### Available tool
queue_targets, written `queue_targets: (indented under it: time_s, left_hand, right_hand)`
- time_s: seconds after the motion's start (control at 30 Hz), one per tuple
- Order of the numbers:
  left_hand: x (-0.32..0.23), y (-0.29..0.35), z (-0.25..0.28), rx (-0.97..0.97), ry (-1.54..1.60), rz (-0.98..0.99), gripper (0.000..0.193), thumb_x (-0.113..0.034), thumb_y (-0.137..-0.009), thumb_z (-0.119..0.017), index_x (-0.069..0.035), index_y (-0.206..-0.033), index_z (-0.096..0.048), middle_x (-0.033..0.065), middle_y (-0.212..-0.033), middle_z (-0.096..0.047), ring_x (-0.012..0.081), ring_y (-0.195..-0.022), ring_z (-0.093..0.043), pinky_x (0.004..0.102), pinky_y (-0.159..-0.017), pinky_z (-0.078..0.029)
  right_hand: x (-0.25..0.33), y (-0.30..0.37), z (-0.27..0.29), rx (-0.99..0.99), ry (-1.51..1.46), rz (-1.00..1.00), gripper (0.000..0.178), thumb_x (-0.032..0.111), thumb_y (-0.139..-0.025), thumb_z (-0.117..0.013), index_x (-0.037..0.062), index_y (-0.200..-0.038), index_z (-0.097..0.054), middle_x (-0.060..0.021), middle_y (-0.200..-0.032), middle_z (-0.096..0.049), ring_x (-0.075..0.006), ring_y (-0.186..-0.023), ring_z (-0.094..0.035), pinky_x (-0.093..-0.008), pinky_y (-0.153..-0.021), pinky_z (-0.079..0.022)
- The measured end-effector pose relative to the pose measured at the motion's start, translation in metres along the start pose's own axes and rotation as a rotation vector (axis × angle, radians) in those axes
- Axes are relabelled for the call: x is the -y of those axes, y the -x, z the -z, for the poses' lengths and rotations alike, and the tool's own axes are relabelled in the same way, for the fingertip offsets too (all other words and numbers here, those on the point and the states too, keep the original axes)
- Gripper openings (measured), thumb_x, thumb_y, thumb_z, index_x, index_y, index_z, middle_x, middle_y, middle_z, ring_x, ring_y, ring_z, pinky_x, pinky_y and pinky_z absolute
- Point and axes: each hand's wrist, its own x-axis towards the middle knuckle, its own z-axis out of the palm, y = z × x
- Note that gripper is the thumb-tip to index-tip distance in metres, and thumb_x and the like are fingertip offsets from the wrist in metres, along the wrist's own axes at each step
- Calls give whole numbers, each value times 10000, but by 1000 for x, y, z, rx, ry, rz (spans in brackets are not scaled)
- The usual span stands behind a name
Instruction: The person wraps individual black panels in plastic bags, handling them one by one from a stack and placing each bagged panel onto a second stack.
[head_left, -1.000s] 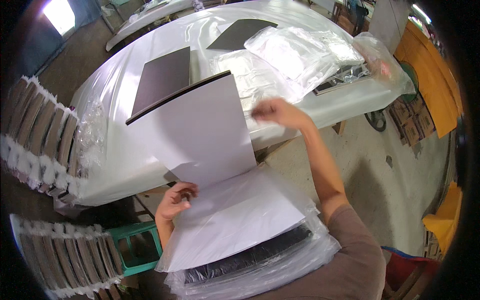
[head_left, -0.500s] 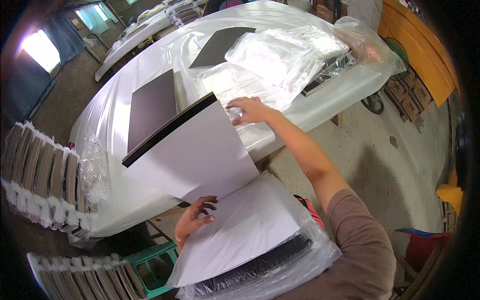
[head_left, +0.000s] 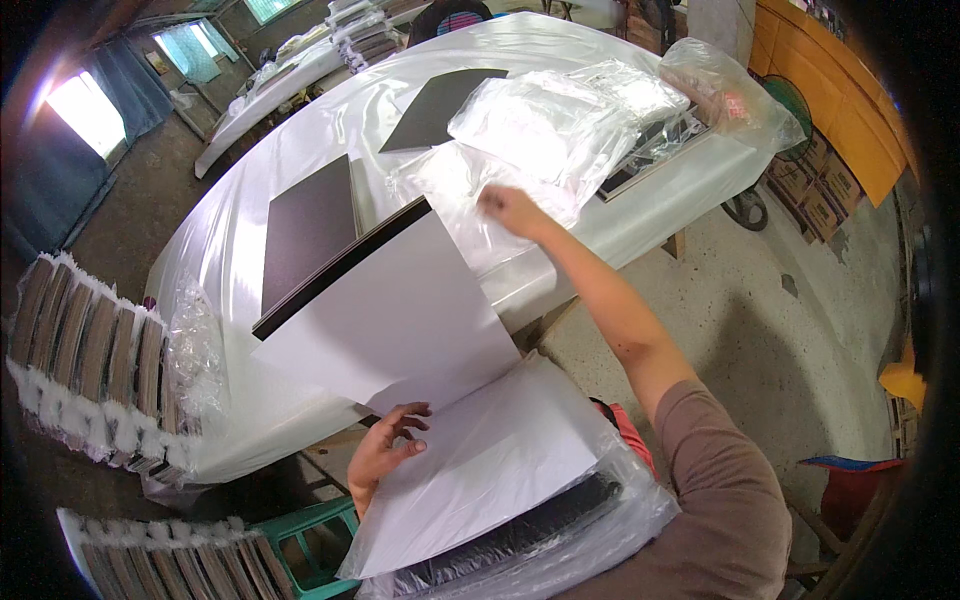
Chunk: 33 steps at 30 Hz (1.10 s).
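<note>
Standing alongside, I noted the left hand (head_left: pixel 390 445) at the left margin of a lower white sheet (head_left: pixel 490 475), its fingers curved and spread apart; whether they touched the sheet could not be determined. The sheet lay at the person's lap, over a black panel (head_left: pixel 510 535) in clear plastic wrap (head_left: pixel 640 505). An upper white sheet (head_left: pixel 390 310) with a dark far edge adjoined it and tilted upward at the near side of the tabletop (head_left: pixel 225 270). The right hand (head_left: pixel 512 212) was over the near part of some clear plastic bags (head_left: pixel 545 120), blurred, fingers curled; I could not tell whether they pinched anything. A dark brown board (head_left: pixel 312 230) and a dark grey board (head_left: pixel 440 108) lay apart beyond. Wrapped stacks (head_left: pixel 85 350) occupied the left side.
</note>
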Motion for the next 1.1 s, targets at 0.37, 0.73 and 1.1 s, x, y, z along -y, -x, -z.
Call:
queue_targets:
  time_s: [0.37, 0.73, 1.1]
  left_hand:
    - [-3, -6, 1, -24, -28, -14, 471, -93, -739, -625, -16, -1160, -427, 98, -1085, -493, 182, -919, -508, 284, -771, -418]
    - [-9, -13, -1, -47, -245, 1, 450, -146, -744, -636, -23, -1133, -445, 107, -1063, -530, 182, -856, -551, 286, -722, -449]
    - [-35, 1, 19, -383, -257, -164, 564, -102, -659, -678, -55, -1166, -437, 97, -1116, -504, 211, -972, -508, 315, -763, -420]
  right_hand:
    - [32, -68, 61, -375, -1158, -249, 605, 518, -768, -497, 48, -1141, -426, -99, -1137, -484, -230, -1047, -448, -352, -879, -374]
    - [61, -71, 70, -351, -114, 158, 616, 90, -639, -655, 59, -1192, -384, -158, -1091, -514, -254, -958, -523, -314, -827, -404]
    - [230, -142, 139, -731, 644, 656, 340, 54, -765, -453, 15, -1103, -473, -214, -1020, -542, -305, -963, -518, -378, -852, -371]
